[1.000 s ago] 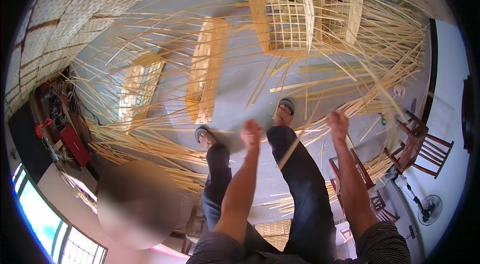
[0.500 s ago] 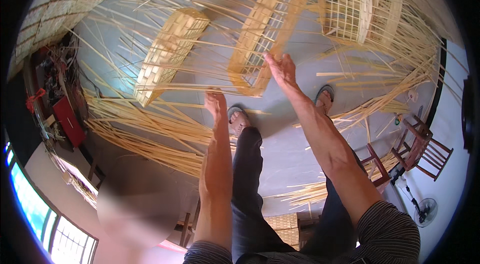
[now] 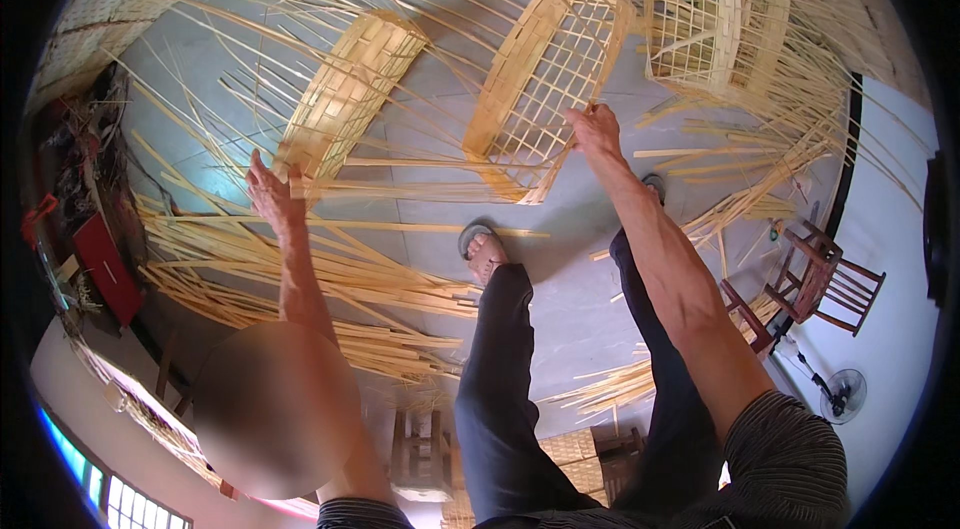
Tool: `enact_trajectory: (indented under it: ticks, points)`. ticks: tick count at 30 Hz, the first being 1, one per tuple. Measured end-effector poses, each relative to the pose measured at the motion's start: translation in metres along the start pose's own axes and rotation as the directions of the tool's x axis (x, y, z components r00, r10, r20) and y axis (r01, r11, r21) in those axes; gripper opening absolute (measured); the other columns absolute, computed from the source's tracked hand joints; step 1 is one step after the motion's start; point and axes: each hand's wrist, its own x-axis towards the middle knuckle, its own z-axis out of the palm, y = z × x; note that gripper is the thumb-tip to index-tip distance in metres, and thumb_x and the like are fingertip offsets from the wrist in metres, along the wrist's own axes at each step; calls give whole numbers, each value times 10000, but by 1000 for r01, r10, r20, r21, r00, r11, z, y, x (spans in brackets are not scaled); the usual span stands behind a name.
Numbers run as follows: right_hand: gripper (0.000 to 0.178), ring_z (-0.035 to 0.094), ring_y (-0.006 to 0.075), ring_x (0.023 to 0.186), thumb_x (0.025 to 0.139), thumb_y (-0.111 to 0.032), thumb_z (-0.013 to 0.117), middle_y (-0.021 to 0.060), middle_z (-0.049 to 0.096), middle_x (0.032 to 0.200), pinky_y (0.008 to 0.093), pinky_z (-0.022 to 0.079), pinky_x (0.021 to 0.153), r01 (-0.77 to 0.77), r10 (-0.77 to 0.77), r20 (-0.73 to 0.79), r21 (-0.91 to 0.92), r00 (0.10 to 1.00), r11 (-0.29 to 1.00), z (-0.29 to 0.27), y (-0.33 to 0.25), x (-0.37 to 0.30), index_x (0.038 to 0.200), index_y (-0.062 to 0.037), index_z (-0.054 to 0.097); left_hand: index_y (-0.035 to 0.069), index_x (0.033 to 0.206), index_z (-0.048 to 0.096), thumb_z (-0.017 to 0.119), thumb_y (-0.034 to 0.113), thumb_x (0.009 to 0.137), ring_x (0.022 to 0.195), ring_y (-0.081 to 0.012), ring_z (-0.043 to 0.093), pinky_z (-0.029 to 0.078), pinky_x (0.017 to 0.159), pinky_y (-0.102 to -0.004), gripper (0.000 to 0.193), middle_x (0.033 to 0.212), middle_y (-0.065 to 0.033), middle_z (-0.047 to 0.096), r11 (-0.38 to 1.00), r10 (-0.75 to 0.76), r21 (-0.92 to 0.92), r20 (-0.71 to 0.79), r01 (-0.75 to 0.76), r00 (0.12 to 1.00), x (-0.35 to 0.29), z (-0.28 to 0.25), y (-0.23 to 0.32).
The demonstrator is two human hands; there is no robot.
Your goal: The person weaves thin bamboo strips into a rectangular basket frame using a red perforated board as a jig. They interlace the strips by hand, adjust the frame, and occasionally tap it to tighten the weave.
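My right hand (image 3: 597, 133) is closed on the right edge of a long woven bamboo basket (image 3: 482, 132). The basket lies on its side, with an open lattice face (image 3: 550, 79) turned toward me. Loose strips stick out of its left side toward a second woven basket (image 3: 345, 79). My left hand (image 3: 274, 197) is at the near end of that second basket, thumb and fingers apart. Thin bamboo strips (image 3: 400, 191) run between my hands; whether the left one touches any, I cannot make out.
Piles of split bamboo strips (image 3: 300, 279) lie on the grey floor at near left and at right (image 3: 740, 209). More lattice baskets (image 3: 690, 9) stand at far right. Wooden chairs (image 3: 825, 279) and a fan (image 3: 843, 396) are at the right wall. My sandalled foot (image 3: 487, 254) is near the middle basket.
My left hand has swung left, from the strips by the middle basket to the left basket's near end. The middle basket has turned, showing more lattice, and my right hand has shifted right with it.
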Motion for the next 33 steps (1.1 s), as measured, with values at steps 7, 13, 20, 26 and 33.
enact_trajectory:
  ticks: [7, 13, 20, 26, 33]
  points:
    - [467, 678, 269, 964, 837, -200, 685, 133, 637, 1098, 415, 600, 777, 12, -69, 165, 322, 984, 947, -45, 22, -4, 1231, 8, 547, 108, 1366, 524, 797, 153, 748, 1173, -362, 579, 461, 985, -460, 677, 1271, -150, 621, 959, 146, -283, 440, -18, 886, 11, -19, -41]
    - [490, 663, 224, 955, 893, -231, 652, 95, 630, 1076, 366, 572, 815, 124, -188, 278, 233, 942, 965, -65, 4, -25, 1323, -43, 512, 86, 1274, 573, 729, 134, 834, 1051, -326, 616, 489, 885, -432, 469, 1171, -171, 640, 967, 12, -250, 275, 60, 961, -35, -96, -109]
    - [560, 643, 229, 960, 904, -374, 699, 98, 595, 1048, 402, 574, 847, 171, -412, 476, 470, 777, 866, -32, -47, 2, 1297, -14, 524, 44, 1243, 578, 720, 87, 834, 1060, -390, 601, 478, 920, -446, 436, 1163, -184, 639, 967, -179, -175, 44, 184, 983, -76, -134, -178]
    - [727, 544, 415, 1216, 904, -494, 657, 251, 508, 1384, 546, 497, 952, 79, -145, 148, 377, 978, 923, -52, -44, 72, 1432, -40, 450, 73, 1343, 498, 679, 127, 910, 914, -335, 649, 505, 774, -469, 473, 1077, -189, 662, 959, -283, -5, 90, 285, 955, -131, -65, -182]
    - [585, 623, 354, 1150, 923, -299, 617, 213, 624, 1264, 419, 480, 993, 392, -372, 132, -195, 919, 899, -87, 16, 36, 1423, -32, 469, 51, 1392, 461, 644, 136, 874, 904, -371, 620, 493, 827, -496, 555, 1020, -197, 617, 869, -452, -141, 167, 475, 876, -199, -56, -136]
